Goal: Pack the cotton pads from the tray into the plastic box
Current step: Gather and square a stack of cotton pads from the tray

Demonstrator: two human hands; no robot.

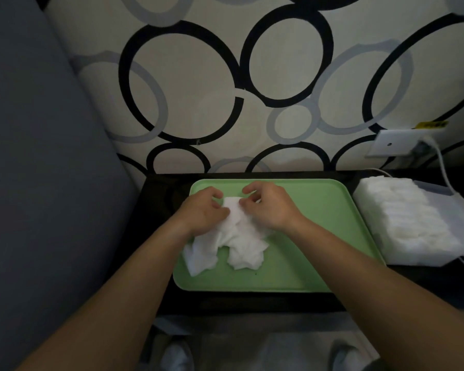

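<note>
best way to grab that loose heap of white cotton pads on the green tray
Take the loose heap of white cotton pads by its two long sides, from above, one hand on the left, the other hand on the right. It lies flat and ragged on the green plastic tray, so squeezing inward should gather it into a stack.

Both forearms are seen bare — no sleeves, watch or rings; pale shoes [176, 356] are glimpsed at the bottom edge.

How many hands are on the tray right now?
2. The left hand and right hand both rest on the loose cotton pads at the left side of the green tray.
</note>
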